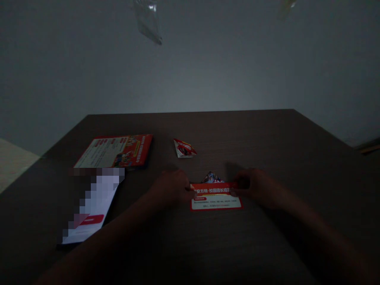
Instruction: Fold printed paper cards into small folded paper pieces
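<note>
A red and white printed leaflet (pixel 216 200), partly folded, lies on the dark table in front of me. Behind its red upper band a pointed, patterned flap (pixel 212 177) sticks up. My left hand (pixel 175 188) pinches the leaflet at its left edge. At the right edge my right hand (pixel 252 186) has thumb and fingers closed on it as well. Farther back sits a small folded paper piece (pixel 184 149) in red and white, touched by neither hand. Dim light hides the details of the fingers.
A stack of similar printed leaflets (pixel 114 152) rests at the left. Nearer to me is a lit phone (pixel 99 211), partly blurred out, beside my left forearm. The table (pixel 237 130) ends at a pale wall (pixel 208 71) where a clear plastic pouch (pixel 148 19) hangs.
</note>
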### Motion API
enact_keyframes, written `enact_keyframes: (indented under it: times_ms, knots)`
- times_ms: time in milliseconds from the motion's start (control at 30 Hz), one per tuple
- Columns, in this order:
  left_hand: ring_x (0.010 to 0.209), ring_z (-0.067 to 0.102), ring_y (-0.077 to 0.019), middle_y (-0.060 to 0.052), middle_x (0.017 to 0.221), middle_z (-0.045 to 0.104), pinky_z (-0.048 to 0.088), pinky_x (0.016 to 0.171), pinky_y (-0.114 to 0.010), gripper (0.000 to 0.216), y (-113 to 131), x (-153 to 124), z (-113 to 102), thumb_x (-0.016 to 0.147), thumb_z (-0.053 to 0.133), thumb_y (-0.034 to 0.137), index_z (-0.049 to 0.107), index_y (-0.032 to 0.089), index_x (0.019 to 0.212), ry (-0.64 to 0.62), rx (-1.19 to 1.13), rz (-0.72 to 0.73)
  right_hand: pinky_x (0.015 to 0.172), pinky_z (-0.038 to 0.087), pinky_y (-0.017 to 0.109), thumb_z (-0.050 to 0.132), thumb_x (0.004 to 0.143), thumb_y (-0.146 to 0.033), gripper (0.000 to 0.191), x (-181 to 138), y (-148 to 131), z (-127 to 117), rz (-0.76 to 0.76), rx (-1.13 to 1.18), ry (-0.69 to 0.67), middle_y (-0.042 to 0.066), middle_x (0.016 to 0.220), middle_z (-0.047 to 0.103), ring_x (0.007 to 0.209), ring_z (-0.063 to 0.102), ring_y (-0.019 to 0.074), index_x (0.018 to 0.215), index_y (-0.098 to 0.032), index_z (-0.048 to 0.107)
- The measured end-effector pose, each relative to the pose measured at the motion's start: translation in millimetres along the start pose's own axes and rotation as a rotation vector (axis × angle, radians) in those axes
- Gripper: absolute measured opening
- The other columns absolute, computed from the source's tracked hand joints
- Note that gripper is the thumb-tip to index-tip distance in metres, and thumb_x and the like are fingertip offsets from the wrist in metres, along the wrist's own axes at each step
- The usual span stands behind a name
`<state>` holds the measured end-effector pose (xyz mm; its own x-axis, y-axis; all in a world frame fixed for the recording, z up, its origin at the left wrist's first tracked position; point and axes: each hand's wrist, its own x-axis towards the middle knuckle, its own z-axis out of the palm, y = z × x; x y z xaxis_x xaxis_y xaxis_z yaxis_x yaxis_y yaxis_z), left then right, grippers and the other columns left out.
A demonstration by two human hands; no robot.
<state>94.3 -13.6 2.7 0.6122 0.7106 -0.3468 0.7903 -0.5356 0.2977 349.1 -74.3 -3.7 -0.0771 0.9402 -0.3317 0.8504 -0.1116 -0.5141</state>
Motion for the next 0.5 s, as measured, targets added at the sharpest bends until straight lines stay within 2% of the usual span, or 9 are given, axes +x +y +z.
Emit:
enact_keyframes:
  times_ms: [267,500]
  knots:
    - [0.05,0.051,-0.0122,0.0,0.056,0.059,0.027,0.044,-0.022,0.029,-12.9,1.5,0.6,0.074,0.054,0.044,0.07,0.021,0.069,-0.055,-0.048,0.018,0.06,0.048,0.026,0.066,0.071,-0.03,0.019,0.0,8.9,-3.5,0.0,0.062,-0.04,0.004,0.082,0.072,0.071,0.066,0.0187,0.087,-0.019,0.069]
    - [0.05,0.048,-0.0109,0.001,0.055,0.058,0.026,0.045,-0.021,0.028,-16.0,0.6,-1.8,0.074,0.053,0.042,0.068,0.02,0.065,-0.087,-0.097,0.046,0.062,0.049,0.027,0.066,0.071,-0.027,0.019,1.8,13.6,-5.9,0.015,0.058,-0.066,0.005,0.083,0.072,0.073,0.066,0.0195,0.088,-0.018,0.069]
